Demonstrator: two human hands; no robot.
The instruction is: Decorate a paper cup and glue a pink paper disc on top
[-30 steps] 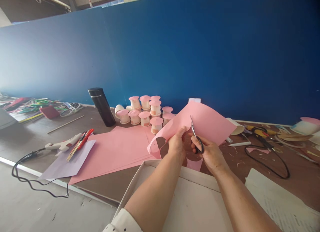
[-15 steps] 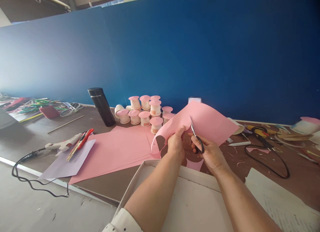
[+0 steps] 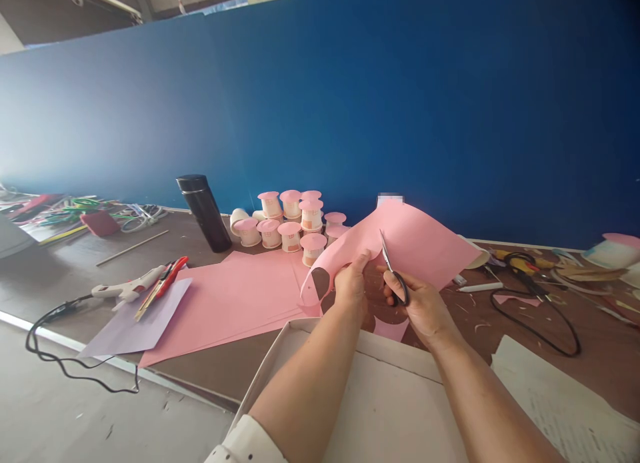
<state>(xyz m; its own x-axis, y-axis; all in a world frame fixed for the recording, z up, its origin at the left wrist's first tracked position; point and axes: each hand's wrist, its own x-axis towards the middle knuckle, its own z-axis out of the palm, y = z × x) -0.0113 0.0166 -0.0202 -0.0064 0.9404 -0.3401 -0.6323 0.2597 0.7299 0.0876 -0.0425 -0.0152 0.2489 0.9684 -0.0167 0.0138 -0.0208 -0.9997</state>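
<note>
Left hand [image 3: 351, 286] pinches the pink sheet [image 3: 415, 243] above the table [image 3: 600, 356], right hand [image 3: 423, 306] grips scissors [image 3: 393, 266] — light, floppy paper, best held close beside the cut.

A: Surface?
B: Brown worktable [image 3: 210, 356] against a blue wall.
A: On it?
B: Flat pink sheets [image 3: 235, 300], a lilac sheet [image 3: 135, 320] with a glue gun [image 3: 127, 290] and red cutter [image 3: 167, 280] at its top edge. Black flask [image 3: 204, 213] upright, just beside a cluster of pink-topped cups [image 3: 295, 226]. Black cable [image 3: 537, 303] on the right, white box [image 3: 380, 396] near front. Far-left clutter, maybe wires [image 3: 75, 210].
</note>
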